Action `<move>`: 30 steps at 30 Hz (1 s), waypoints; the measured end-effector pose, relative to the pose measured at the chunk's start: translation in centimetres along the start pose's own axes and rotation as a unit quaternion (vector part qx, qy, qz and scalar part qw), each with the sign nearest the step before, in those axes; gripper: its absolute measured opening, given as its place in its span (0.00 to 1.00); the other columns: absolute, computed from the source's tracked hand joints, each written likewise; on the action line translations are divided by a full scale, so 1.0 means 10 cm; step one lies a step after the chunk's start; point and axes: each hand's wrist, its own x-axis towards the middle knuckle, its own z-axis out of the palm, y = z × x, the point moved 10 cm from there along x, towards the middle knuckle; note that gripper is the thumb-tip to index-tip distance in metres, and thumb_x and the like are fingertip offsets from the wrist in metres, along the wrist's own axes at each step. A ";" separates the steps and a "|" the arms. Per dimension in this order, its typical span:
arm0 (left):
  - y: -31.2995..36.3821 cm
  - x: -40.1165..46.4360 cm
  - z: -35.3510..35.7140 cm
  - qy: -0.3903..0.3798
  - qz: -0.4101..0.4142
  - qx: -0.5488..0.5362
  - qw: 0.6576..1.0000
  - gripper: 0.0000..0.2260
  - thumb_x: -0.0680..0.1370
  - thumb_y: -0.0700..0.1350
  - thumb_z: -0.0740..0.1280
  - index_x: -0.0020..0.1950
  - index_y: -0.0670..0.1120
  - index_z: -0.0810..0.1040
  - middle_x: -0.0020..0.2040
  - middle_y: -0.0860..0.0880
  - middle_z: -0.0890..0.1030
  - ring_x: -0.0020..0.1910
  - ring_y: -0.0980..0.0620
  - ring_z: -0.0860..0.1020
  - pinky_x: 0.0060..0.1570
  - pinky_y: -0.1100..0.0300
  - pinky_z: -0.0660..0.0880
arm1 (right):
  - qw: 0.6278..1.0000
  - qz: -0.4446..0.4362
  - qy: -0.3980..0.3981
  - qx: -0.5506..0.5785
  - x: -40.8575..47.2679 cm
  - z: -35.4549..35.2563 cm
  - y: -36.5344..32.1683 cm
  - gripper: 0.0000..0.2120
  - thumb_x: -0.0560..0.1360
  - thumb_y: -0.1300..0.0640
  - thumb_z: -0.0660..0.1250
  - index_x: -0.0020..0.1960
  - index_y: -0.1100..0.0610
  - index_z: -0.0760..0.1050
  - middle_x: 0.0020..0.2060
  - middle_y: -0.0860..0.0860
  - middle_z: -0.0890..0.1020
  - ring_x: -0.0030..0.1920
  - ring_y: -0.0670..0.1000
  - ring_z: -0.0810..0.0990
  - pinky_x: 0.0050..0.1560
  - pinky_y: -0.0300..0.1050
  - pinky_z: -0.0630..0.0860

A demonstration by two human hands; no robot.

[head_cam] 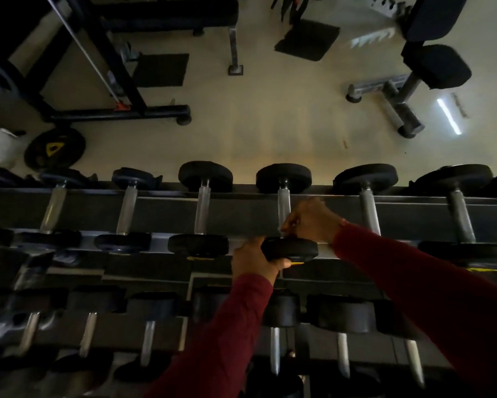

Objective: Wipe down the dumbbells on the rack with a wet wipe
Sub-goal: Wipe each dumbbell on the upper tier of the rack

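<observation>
Head view: left hand [253, 258] grips the near head of the dumbbell [284, 206] on the rack [241, 209] top tier. Right hand [310, 218] is curled round its handle; wipe not discernible. Handle-wiping judged underway; heads next.

Two hands on one dumbbell on the top tier of a rack.

The left hand [253, 261] grips the near head of the dumbbell [287, 219]; the right hand [310, 219] curls round its metal handle. Both sleeves are dark red. The rack [161, 209] holds more dumbbells either side.
</observation>
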 end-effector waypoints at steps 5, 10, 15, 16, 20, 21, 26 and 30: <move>-0.05 0.01 0.02 0.019 -0.045 -0.041 0.998 0.30 0.57 0.53 0.84 0.57 0.53 0.83 0.55 0.53 0.84 0.56 0.52 0.80 0.63 0.58 0.75 | 1.000 0.000 0.018 -0.025 0.08 0.00 -0.11 0.03 0.75 0.55 0.71 0.47 0.54 0.82 0.40 0.45 0.80 0.38 0.42 0.77 0.34 0.29 0.65; -0.14 0.02 0.05 0.032 -0.070 -0.075 0.994 0.28 0.53 0.53 0.85 0.51 0.52 0.84 0.50 0.54 0.85 0.50 0.55 0.82 0.58 0.56 0.78 | 0.999 -0.035 0.000 0.024 0.18 0.10 -0.30 0.04 0.73 0.60 0.71 0.46 0.55 0.83 0.45 0.50 0.84 0.43 0.46 0.82 0.49 0.42 0.81; -0.23 0.03 0.09 0.034 -0.081 -0.109 0.990 0.31 0.51 0.53 0.85 0.52 0.52 0.84 0.49 0.55 0.84 0.49 0.54 0.82 0.57 0.55 0.79 | 0.988 -0.037 -0.069 0.130 0.20 0.10 -0.18 0.06 0.74 0.57 0.73 0.51 0.54 0.84 0.47 0.48 0.86 0.46 0.44 0.84 0.52 0.37 0.79; -0.24 0.03 0.09 0.036 -0.084 -0.115 0.989 0.31 0.51 0.53 0.85 0.52 0.53 0.84 0.49 0.55 0.84 0.50 0.54 0.81 0.57 0.55 0.79 | 0.973 -0.012 -0.094 0.212 0.16 0.10 -0.09 0.07 0.74 0.58 0.73 0.52 0.54 0.84 0.48 0.48 0.86 0.47 0.45 0.85 0.52 0.39 0.80; -0.25 0.03 0.08 0.037 -0.088 -0.128 0.987 0.30 0.53 0.50 0.86 0.53 0.53 0.84 0.50 0.55 0.84 0.52 0.54 0.80 0.58 0.54 0.79 | 0.964 0.026 -0.084 0.251 0.10 0.12 0.13 0.06 0.75 0.57 0.71 0.51 0.49 0.83 0.48 0.46 0.85 0.47 0.45 0.85 0.54 0.45 0.81; -0.25 0.03 0.08 0.035 -0.091 -0.130 0.987 0.29 0.53 0.49 0.86 0.53 0.52 0.84 0.50 0.55 0.83 0.51 0.54 0.80 0.57 0.55 0.79 | 0.984 -0.003 -0.055 0.167 0.14 0.11 0.13 0.05 0.75 0.53 0.71 0.50 0.46 0.83 0.47 0.44 0.85 0.46 0.42 0.84 0.55 0.44 0.80; -0.23 0.03 0.05 0.027 -0.083 -0.125 0.988 0.27 0.54 0.49 0.86 0.51 0.52 0.84 0.49 0.55 0.84 0.49 0.56 0.81 0.56 0.56 0.79 | 0.985 -0.161 -0.012 -0.052 0.10 0.01 -0.26 0.10 0.78 0.53 0.66 0.56 0.45 0.83 0.51 0.43 0.84 0.43 0.36 0.74 0.49 0.30 0.70; -0.25 0.04 0.04 0.025 -0.079 -0.133 0.988 0.28 0.53 0.50 0.86 0.50 0.53 0.84 0.47 0.56 0.84 0.48 0.57 0.81 0.55 0.56 0.80 | 0.956 -0.221 -0.145 -0.128 0.09 0.12 -0.38 0.11 0.80 0.48 0.63 0.59 0.43 0.81 0.49 0.40 0.84 0.43 0.37 0.76 0.47 0.29 0.65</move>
